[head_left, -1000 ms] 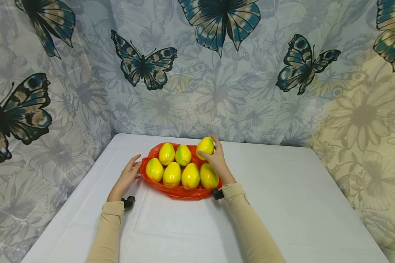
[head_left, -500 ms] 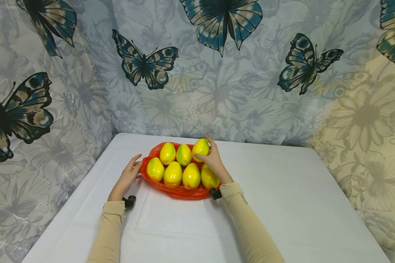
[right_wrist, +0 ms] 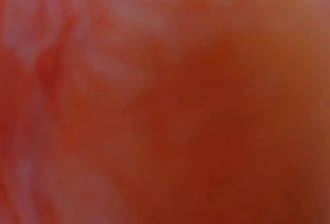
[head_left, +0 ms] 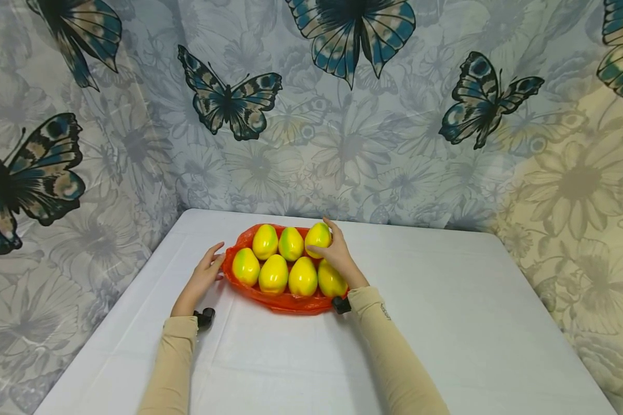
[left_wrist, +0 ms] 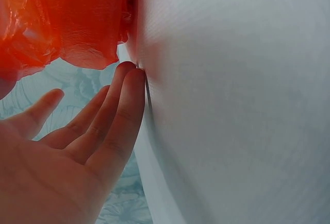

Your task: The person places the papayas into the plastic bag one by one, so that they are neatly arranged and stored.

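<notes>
Several glossy yellow-green fruits (head_left: 273, 275), egg-shaped like mangoes, stand in two rows in a container wrapped in red plastic (head_left: 291, 305). My right hand (head_left: 341, 255) holds the back-right fruit (head_left: 318, 235) between thumb and fingers, low at its place in the back row. Beside the left end of the red plastic is my left hand (head_left: 202, 278). In the left wrist view, that hand's extended fingers (left_wrist: 116, 126) lie just under the red plastic (left_wrist: 87, 23), near the tabletop. Only blurred red plastic (right_wrist: 170, 105) fills the right wrist view; the right hand does not show there.
A white cloth (head_left: 270, 363) covers the table. Behind and to the sides hangs a grey floral backdrop (head_left: 322, 155) with large printed butterflies. Each wrist bears a black camera (head_left: 205, 319), and both sleeves (head_left: 394, 346) are beige.
My right hand has moved left with the back-right fruit, then lowered it into line with the back row. The left hand keeps its place beside the red plastic.
</notes>
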`<state>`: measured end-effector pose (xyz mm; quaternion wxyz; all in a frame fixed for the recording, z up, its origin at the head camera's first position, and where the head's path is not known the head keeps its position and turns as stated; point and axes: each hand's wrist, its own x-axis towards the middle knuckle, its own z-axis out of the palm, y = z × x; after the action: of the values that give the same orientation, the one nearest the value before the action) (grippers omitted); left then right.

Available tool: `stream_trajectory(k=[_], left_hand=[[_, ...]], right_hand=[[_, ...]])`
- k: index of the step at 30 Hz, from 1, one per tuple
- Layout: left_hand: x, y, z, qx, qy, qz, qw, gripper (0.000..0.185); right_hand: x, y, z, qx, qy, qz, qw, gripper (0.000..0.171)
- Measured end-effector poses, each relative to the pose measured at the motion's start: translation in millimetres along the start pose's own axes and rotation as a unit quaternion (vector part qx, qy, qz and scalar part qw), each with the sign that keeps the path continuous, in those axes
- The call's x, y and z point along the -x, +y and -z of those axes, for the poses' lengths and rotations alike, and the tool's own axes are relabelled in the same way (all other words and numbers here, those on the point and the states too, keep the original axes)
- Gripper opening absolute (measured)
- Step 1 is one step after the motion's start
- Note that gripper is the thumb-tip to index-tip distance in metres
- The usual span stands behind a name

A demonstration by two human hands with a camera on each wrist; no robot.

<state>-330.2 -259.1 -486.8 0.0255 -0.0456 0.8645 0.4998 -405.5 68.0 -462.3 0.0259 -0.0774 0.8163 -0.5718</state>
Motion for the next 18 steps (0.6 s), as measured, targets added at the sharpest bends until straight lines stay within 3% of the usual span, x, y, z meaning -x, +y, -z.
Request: stream_trajectory(k=[18], left_hand=[[-1.2,-1.3,-0.5,0.008,0.006,-0.012,0.9999,0.058]], right_hand=[[-1.2,3.3,2.1,0.001,-0.012,-0.006,1.000,0.081]])
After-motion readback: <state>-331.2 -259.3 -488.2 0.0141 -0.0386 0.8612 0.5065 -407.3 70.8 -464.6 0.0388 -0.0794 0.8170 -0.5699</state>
